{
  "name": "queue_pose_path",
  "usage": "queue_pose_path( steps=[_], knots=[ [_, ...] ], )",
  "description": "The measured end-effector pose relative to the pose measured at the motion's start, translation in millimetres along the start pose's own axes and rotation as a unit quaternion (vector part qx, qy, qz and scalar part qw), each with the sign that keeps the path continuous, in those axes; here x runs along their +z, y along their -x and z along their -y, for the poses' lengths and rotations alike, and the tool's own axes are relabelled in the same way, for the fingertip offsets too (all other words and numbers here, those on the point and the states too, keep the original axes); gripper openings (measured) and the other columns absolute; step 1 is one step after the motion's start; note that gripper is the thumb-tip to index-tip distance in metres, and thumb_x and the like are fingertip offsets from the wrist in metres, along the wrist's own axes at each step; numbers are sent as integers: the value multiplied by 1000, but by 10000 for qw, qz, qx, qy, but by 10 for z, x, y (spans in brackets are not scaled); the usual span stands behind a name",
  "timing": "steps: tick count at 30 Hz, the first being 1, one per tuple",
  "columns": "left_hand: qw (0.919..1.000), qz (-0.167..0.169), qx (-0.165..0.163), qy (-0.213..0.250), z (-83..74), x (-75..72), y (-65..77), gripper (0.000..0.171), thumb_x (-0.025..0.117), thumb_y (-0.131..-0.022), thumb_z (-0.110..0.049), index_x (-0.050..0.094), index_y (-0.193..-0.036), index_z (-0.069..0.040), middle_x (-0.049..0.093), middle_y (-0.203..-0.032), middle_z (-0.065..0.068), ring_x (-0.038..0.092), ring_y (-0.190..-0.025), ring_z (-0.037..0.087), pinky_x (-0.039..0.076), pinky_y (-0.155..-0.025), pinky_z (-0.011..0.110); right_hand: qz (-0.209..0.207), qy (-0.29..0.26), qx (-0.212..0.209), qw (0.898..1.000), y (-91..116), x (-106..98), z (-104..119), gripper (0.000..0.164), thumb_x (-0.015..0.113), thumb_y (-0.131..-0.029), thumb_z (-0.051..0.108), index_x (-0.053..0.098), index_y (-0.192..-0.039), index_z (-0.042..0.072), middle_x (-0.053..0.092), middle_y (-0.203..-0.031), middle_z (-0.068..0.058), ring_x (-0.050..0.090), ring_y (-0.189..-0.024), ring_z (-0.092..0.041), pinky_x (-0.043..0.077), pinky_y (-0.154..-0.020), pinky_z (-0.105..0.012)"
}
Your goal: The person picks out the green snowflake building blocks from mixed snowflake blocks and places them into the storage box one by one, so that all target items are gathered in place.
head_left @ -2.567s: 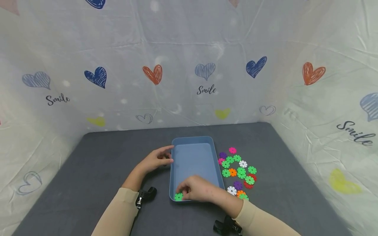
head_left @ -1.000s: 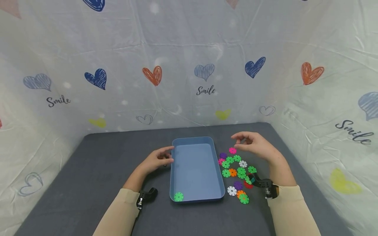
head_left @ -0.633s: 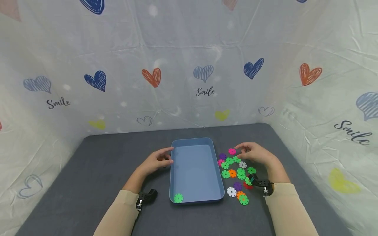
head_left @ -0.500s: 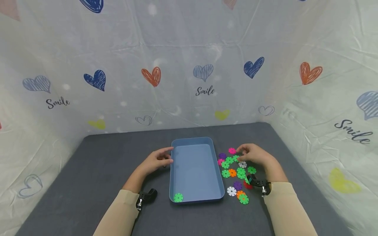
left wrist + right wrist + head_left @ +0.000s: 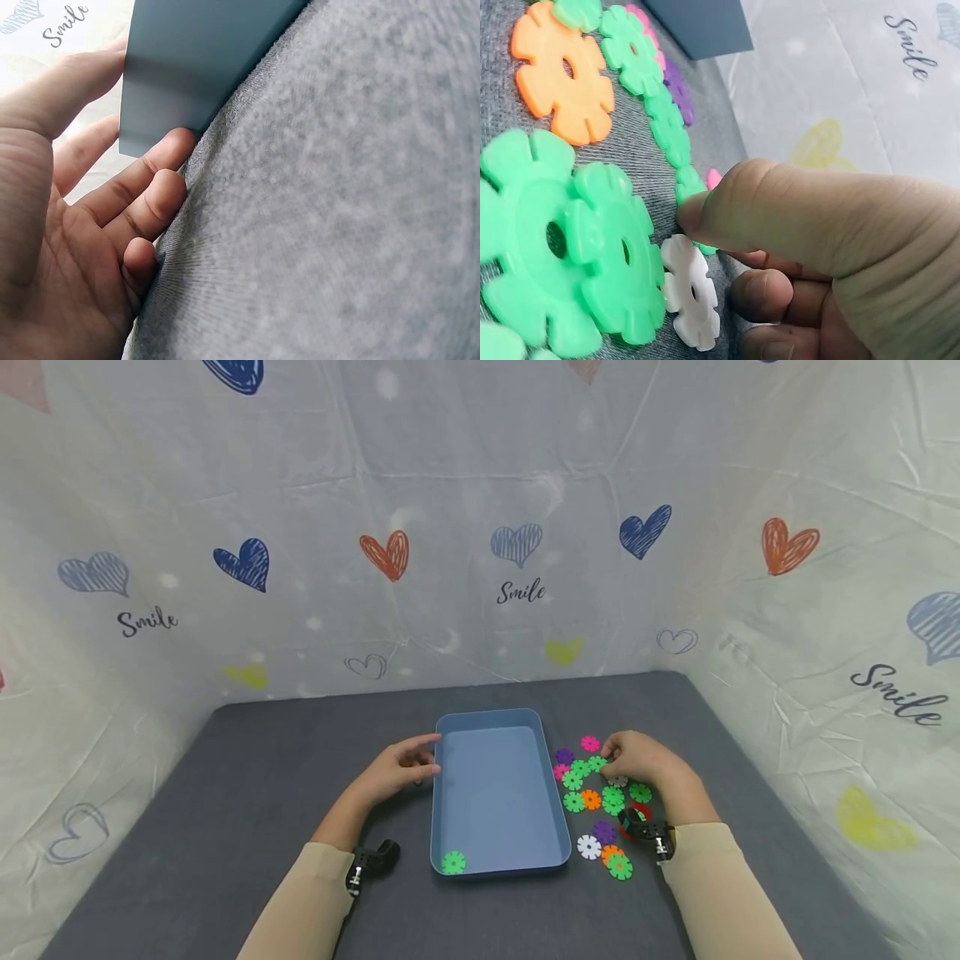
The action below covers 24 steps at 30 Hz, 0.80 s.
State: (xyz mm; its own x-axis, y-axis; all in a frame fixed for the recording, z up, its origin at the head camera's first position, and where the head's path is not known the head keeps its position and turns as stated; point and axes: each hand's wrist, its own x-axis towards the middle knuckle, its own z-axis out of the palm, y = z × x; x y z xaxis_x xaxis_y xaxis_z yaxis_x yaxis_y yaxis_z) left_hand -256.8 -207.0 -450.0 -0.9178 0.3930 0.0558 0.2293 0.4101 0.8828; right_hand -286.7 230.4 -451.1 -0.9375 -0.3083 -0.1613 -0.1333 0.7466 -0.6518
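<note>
My left hand point(image 5: 396, 771) rests at the left side of a blue rectangular tray point(image 5: 437, 810); in the left wrist view its fingers point(image 5: 176, 150) touch the tray wall point(image 5: 172, 82). One green notched plastic disc point(image 5: 453, 862) lies in the tray's near left corner. Right of the tray, my right hand point(image 5: 637, 758) is down among scattered discs and pinches a green notched disc point(image 5: 597, 764) at its edge. The right wrist view has the thumb on this green disc point(image 5: 688, 184), its far side hidden. Close beside the fingers lies a white disc point(image 5: 690, 292).
Loose discs in several colours spread over the grey cloth point(image 5: 315, 777), among them orange point(image 5: 591, 799), purple point(image 5: 603, 832) and pink ones point(image 5: 590, 743). Some overlap. A white heart-printed curtain point(image 5: 450, 460) hangs behind and at both sides of the table.
My right hand has left the green disc in the tray corner, moved to the discs on the right and lowered onto another green one, which shifted slightly left. The left hand has stayed put.
</note>
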Motion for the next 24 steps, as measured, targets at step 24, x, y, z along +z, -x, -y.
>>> queue_pose_path(
  steps=[24],
  knots=[
    [10000, -82, -1, 47, 416, 0, -146, 61, 76, -95, -16, 52, -150, -4, 66, -104, 12, 58, -78, 24, 50, -69, 37, -72, -1504, -562, 9870, 14, -87, 108, 13, 69, -94, 8, 66, -100, -4, 63, -78, -10, 60, -66, -25, 54, -63, -38]
  ],
)
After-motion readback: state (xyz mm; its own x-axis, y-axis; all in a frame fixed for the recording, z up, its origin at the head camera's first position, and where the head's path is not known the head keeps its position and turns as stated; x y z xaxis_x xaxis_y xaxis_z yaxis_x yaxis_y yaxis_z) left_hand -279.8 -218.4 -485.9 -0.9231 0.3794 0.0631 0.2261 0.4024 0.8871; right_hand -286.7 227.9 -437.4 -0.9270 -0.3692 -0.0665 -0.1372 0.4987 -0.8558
